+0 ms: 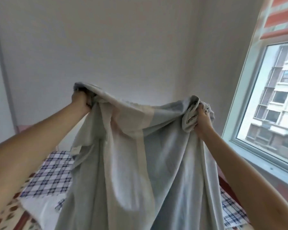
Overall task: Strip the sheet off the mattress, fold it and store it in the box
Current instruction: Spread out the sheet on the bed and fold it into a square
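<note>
A pale grey-blue sheet with cream stripes hangs in front of me, lifted high off the bed. My left hand grips a bunched corner at the upper left. My right hand grips another bunched corner at the upper right. The cloth sags between the two hands and drapes down past the bottom of the view, hiding most of the bed. A small white label shows on its left edge. No box is in view.
Below lies the mattress under a blue-and-white plaid cover, visible left and at the lower right. A flowered cloth lies at the lower left. A white wall faces me and a window stands to the right.
</note>
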Tool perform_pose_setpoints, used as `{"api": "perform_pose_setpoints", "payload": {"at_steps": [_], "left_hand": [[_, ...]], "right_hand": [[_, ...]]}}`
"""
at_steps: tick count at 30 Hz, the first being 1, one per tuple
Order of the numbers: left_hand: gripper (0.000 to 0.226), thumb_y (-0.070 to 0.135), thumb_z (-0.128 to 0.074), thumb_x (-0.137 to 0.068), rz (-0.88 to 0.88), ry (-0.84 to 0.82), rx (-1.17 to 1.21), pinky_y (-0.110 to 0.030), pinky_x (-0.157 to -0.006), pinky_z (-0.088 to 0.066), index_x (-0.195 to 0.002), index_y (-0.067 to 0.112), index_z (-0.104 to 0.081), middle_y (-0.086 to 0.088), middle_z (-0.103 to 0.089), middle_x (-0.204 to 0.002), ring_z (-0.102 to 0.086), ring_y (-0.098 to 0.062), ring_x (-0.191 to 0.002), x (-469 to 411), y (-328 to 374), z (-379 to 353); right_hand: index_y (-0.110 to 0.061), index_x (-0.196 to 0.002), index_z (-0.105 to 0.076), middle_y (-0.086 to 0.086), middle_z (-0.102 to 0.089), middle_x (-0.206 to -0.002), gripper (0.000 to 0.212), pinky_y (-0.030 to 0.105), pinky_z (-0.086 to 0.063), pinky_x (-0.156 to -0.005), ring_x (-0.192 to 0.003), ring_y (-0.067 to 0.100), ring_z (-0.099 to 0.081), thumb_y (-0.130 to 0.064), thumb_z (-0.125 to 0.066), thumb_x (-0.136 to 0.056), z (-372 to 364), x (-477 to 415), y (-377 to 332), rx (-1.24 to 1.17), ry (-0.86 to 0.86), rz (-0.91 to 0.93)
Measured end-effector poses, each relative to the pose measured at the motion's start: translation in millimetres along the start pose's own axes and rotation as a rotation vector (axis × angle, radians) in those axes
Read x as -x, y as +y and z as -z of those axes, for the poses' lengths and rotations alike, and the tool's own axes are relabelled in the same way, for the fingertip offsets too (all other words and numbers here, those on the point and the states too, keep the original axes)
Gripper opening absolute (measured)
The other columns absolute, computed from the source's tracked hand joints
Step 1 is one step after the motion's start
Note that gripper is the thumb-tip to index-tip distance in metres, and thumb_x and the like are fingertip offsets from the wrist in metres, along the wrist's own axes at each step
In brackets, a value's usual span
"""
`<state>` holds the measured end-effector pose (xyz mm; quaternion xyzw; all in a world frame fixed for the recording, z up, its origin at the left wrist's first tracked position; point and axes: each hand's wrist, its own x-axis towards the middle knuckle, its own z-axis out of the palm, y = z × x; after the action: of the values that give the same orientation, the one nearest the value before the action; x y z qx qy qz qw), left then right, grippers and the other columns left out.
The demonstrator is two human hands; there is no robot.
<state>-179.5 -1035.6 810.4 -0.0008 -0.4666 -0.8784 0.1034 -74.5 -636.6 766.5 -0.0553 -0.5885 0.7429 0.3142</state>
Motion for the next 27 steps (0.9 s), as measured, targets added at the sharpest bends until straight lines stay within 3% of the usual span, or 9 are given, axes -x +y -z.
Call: {"api": "perform_pose_setpoints", "payload": {"at_steps": [4, 8, 10, 13, 14, 16, 19, 25, 27], "left_hand": [[0.037, 0.035, -0.025, -0.099, -0.179, -0.097, -0.175, -0.032, -0.069, -0.049, -0.117, 0.024, -0.055, -0.002, -0.063, -0.106, -0.061, -0.019, -0.088, 36, 61, -54], [0.017, 0.019, -0.046, -0.094, -0.403, -0.284, -0.462, -0.017, -0.045, -0.04, -0.097, 0.005, -0.055, -0.004, -0.057, -0.074, -0.052, -0.008, -0.056, 92, 16, -77], [0.032, 0.02, -0.066, -0.078, -0.362, -0.419, -0.547, -0.015, -0.045, -0.04, -0.098, 0.005, -0.046, 0.0, -0.052, -0.07, -0.05, -0.007, -0.058, 123, -33, -67], [0.05, 0.006, -0.071, -0.078, -0.28, -0.571, -0.641, -0.014, -0.049, -0.043, -0.111, 0.012, -0.034, -0.001, -0.05, -0.08, -0.05, -0.008, -0.063, 166, -87, -45], [0.049, 0.003, -0.069, -0.079, -0.273, -0.607, -0.674, -0.015, -0.05, -0.043, -0.111, 0.014, -0.034, 0.0, -0.05, -0.079, -0.049, -0.009, -0.063, 174, -100, -37], [0.048, -0.003, -0.067, -0.079, -0.236, -0.636, -0.709, -0.016, -0.05, -0.042, -0.112, 0.015, -0.036, 0.0, -0.05, -0.075, -0.048, -0.008, -0.06, 190, -113, -21], [0.055, -0.012, -0.066, -0.075, -0.206, -0.743, -0.776, -0.015, -0.046, -0.038, -0.113, 0.013, -0.035, -0.001, -0.048, -0.067, -0.044, 0.0, -0.048, 205, -118, 0], [0.06, -0.024, -0.051, -0.077, -0.087, -0.857, -0.599, -0.018, -0.042, -0.037, -0.12, 0.013, -0.031, 0.012, -0.049, -0.051, -0.042, -0.005, -0.043, 232, -111, 11], [0.058, -0.022, -0.05, -0.076, -0.035, -0.868, -0.517, -0.017, -0.043, -0.037, -0.119, 0.012, -0.032, 0.009, -0.049, -0.054, -0.044, -0.005, -0.043, 249, -115, 9]], "right_hand": [[-0.015, -0.11, -0.055, 0.002, -0.064, -0.088, 0.014, 0.031, -0.054, -0.078, -0.089, 0.017, -0.065, -0.021, -0.05, -0.098, 6, 1, -39, -0.155, 0.03, 0.162], [-0.013, -0.09, -0.056, -0.005, -0.069, -0.066, 0.02, 0.022, -0.054, -0.058, -0.063, 0.008, -0.066, -0.004, -0.04, -0.098, -14, 48, -43, -0.216, -0.102, 0.089], [-0.009, -0.103, -0.052, -0.004, -0.067, -0.071, 0.008, 0.021, -0.053, -0.054, -0.063, 0.009, -0.065, -0.01, -0.046, -0.098, -24, 79, -32, -0.118, -0.185, 0.012], [-0.01, -0.103, -0.044, -0.002, -0.059, -0.078, 0.044, 0.021, -0.051, -0.054, -0.061, 0.003, -0.06, -0.036, -0.071, -0.08, -32, 125, -15, 0.136, -0.433, -0.073], [-0.008, -0.096, -0.045, -0.002, -0.058, -0.075, 0.04, 0.018, -0.048, -0.052, -0.057, -0.001, -0.058, -0.036, -0.069, -0.08, -31, 137, -7, 0.234, -0.496, -0.097], [-0.009, -0.08, -0.047, -0.003, -0.055, -0.068, 0.017, 0.011, -0.043, -0.049, -0.048, -0.006, -0.054, -0.015, -0.05, -0.096, -25, 160, 5, 0.373, -0.604, -0.141], [-0.014, -0.08, -0.048, -0.006, -0.058, -0.068, 0.026, 0.009, -0.043, -0.053, -0.052, -0.009, -0.055, -0.001, -0.035, -0.099, -12, 187, 16, 0.449, -0.723, -0.214], [-0.009, -0.08, -0.055, -0.009, -0.065, -0.064, 0.012, 0.012, -0.047, -0.06, -0.061, -0.003, -0.06, -0.004, -0.065, -0.076, -7, 233, 49, 0.586, -1.038, -0.316], [-0.01, -0.077, -0.058, -0.011, -0.066, -0.063, 0.016, 0.012, -0.047, -0.06, -0.062, -0.003, -0.061, 0.003, -0.066, -0.072, -16, 259, 68, 0.603, -1.006, -0.281]]}}
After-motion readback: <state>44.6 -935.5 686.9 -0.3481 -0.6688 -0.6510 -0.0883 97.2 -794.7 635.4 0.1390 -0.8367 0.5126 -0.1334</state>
